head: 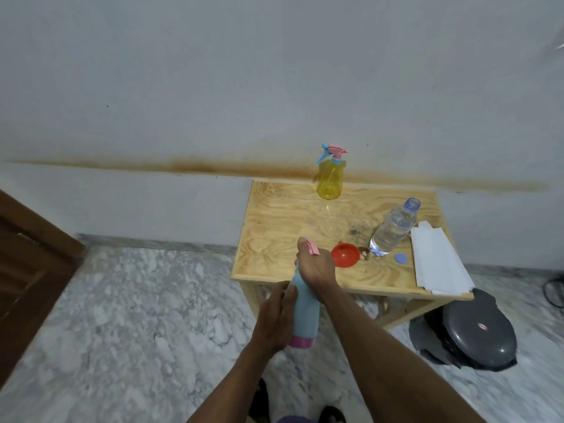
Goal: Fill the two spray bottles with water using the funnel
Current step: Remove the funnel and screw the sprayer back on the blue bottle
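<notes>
A light blue spray bottle (305, 309) with a pink base is held in the air in front of the table's near edge. My left hand (276, 319) grips its body. My right hand (316, 262) is closed around its pink spray head at the top. A red funnel (345, 254) lies on the wooden table (274, 227) just right of my right hand. A yellow spray bottle (330, 178) with a pink and blue head stands at the table's far edge. An uncapped clear water bottle (392, 228) stands to the right, its blue cap (400, 258) lying beside it.
White folded paper (436, 261) lies along the table's right side. A grey lidded bin (476, 331) sits on the marble floor below the table's right corner. A dark wooden door (27, 270) is at the left. A stained wall runs behind the table.
</notes>
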Motion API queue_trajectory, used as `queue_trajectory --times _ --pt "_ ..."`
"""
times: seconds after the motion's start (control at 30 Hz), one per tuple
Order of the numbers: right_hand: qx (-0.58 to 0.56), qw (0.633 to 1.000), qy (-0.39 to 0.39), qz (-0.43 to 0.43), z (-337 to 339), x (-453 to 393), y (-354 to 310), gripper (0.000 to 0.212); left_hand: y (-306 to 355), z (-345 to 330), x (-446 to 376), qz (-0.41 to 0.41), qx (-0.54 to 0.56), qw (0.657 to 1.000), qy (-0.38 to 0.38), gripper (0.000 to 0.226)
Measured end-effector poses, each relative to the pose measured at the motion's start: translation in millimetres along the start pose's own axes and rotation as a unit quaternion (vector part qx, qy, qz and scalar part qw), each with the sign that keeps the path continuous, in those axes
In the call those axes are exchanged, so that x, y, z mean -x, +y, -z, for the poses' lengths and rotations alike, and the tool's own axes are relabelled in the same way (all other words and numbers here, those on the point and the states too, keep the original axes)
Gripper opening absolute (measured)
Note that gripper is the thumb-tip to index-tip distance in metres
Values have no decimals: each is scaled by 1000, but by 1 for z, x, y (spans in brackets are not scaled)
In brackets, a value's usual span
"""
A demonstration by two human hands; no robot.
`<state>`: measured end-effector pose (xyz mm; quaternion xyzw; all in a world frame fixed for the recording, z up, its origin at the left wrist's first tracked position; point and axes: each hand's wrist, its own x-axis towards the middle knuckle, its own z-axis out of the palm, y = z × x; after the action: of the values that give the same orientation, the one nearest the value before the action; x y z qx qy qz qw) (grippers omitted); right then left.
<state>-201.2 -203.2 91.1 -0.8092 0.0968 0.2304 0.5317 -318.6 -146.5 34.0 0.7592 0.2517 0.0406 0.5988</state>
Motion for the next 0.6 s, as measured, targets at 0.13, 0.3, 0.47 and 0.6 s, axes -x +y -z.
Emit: queue_trajectory --times 0.13,0.3,0.47,0.6 --pt "15 999 21 -26 -21 -37 37 86 -7 4 1 7 -14 1000 -13 47" --pt "23 1000 -4 -16 -13 -6 6 52 -9 11 -1 3 -10 1000 -19 48" --pt "12 999 21 -28 -2 0 1 51 -8 6 -6 6 -22 999 -29 46" --pt "15 998 49 -18 12 -3 5 57 -3 -7 -9 -6 -35 998 -48 38"
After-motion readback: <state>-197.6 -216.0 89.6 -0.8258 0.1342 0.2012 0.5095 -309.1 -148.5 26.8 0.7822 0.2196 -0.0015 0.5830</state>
